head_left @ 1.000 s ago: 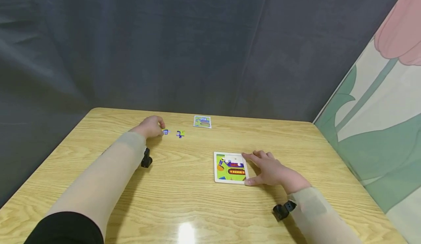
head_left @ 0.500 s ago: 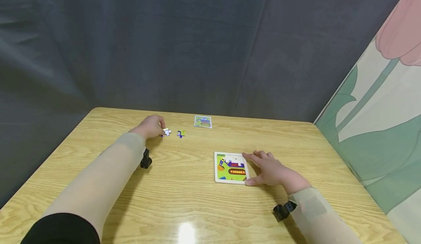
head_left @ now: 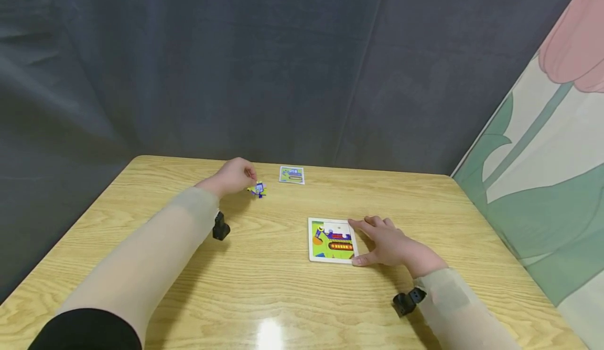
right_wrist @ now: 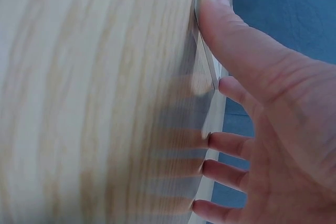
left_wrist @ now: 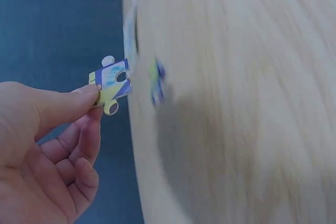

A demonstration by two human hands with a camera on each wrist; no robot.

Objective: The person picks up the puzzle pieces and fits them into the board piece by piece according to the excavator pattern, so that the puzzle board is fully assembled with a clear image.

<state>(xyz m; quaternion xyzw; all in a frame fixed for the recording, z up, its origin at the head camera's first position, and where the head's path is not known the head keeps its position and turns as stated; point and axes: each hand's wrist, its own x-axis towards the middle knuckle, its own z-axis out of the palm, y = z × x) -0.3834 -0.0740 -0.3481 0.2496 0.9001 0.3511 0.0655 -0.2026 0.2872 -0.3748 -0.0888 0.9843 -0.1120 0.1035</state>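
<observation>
Between thumb and fingers, my left hand pinches a jigsaw piece with yellow, purple and pale blue on it. In the left wrist view, a second jigsaw piece lies blurred on the table beyond it; in the head view the two overlap. Right of the table's middle is a white-framed puzzle tray showing an orange and purple digger on green, with a white gap near its top. My right hand rests at the tray's right side, thumb at the lower corner and index finger at the upper one.
A small picture card of a digger lies near the far edge of the wooden table. Behind the table hangs a dark curtain. A wall panel with a painted flower stands at the right.
My left hand picked up the piece nearest it, turned it from its white side to its printed side, and moved right toward the other piece. My right hand stays at the tray.
</observation>
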